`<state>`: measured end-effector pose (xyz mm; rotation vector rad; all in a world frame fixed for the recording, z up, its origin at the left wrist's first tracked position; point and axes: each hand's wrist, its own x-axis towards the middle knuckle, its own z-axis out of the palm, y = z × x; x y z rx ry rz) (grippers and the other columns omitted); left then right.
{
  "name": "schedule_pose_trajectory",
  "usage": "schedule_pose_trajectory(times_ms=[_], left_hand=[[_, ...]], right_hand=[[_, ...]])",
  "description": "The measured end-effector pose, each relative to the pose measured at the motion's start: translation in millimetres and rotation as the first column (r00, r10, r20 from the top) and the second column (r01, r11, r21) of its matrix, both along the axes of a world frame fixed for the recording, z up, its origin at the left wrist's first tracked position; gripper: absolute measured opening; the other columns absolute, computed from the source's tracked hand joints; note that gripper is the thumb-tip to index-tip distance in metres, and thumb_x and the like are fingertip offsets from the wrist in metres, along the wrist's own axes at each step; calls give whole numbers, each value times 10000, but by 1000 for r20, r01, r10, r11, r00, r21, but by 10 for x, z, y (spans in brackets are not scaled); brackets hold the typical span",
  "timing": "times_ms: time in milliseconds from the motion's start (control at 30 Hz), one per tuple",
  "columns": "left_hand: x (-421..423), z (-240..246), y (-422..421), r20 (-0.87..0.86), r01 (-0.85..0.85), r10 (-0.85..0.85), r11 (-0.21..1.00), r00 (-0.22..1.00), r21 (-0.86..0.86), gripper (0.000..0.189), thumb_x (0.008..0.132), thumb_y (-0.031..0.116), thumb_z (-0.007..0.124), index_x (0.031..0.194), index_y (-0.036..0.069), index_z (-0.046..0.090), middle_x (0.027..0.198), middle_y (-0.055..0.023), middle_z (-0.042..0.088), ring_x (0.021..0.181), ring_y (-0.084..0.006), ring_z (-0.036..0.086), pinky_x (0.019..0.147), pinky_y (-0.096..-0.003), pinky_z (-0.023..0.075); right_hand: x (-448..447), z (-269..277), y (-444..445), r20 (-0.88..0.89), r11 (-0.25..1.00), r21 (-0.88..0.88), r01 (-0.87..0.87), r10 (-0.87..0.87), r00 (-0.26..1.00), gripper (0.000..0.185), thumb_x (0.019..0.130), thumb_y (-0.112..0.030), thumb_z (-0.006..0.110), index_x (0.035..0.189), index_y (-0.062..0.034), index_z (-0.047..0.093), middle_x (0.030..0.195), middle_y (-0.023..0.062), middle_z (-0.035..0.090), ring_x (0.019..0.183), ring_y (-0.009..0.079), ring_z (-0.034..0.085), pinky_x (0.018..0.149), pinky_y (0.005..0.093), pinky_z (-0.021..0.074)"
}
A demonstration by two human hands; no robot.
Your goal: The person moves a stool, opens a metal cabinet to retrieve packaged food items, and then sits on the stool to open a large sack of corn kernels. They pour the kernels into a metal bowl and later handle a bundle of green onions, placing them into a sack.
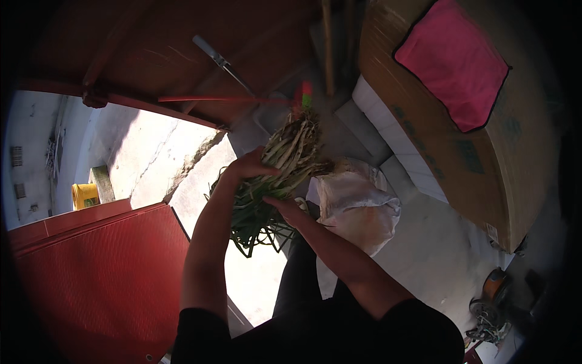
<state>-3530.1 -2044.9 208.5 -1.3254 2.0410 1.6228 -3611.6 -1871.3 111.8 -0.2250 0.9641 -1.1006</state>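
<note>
A large bundle of leafy green stalks, probably scallions (pixel 291 157), is held in front of me above the floor. Its pale, dry root ends point away from me, and the dark green leaves hang down towards my legs. My left hand (pixel 252 166) grips it from the left side, thumb lying across the stalks. Lower down, my right hand (pixel 286 210) presses into the leaves from the right; its fingers are partly hidden beneath them. Just right of the bundle a crumpled whitish sack (pixel 359 209) stands on the floor.
A tall cardboard box (pixel 504 159) with a pink cloth (pixel 454 68) on it stands at right. Red metal door panels (pixel 104 277) flank a sunlit doorway at left, with a yellow bucket (pixel 84 196) outside. A grey-handled tool (pixel 220 61) lies beyond the bundle; wheeled equipment (pixel 489 309) sits lower right.
</note>
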Motion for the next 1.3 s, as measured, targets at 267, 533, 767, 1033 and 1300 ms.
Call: schedule_pose_trajectory(times_ms=[267,533,767,1033,1300], left_hand=[[100,-1107,-626,57,156,-153,986,987,-54,990,541,476,806,1306,18,376,1190,-184,562,1111,-294,540,949,-364,405],[-297,-1731,-445,202,273,-198,838,959,-473,921,610,409,770,1359,75,350,1230,-201,514,1129,-368,494,964,-428,383],[-891,-1603,1048,-138,-244,203,857,969,-454,630,767,127,591,1342,27,352,1250,-207,443,1144,-399,419,963,-465,349],[-1122,-1514,2960,204,-346,367,929,907,-136,862,725,319,733,1389,54,251,1295,-256,369,1209,-423,359,1016,-479,313],[-1407,-2160,2709,18,-405,433,857,901,-318,301,932,271,447,1087,22,519,892,-244,600,849,-440,567,702,-504,433]], right_hand=[[226,-1048,-475,60,994,113,-13,6,998,477,780,-111,726,1198,-72,500,1098,32,599,948,139,596,772,291,497],[-192,-1468,-581,-12,979,183,84,-84,996,484,764,-168,734,1185,-58,523,1053,40,616,873,129,604,716,258,485],[-789,-1424,85,-505,958,281,-54,196,841,614,820,-160,668,1350,-36,385,1286,114,516,1160,181,512,936,319,427],[-2688,-599,2180,-946,888,201,414,286,-155,639,664,-292,769,1192,-18,532,1232,160,532,1121,313,529,868,421,469],[-3188,-1515,2632,-801,812,556,180,466,375,441,842,-388,569,1073,-13,598,955,229,639,917,410,598,784,466,473]])
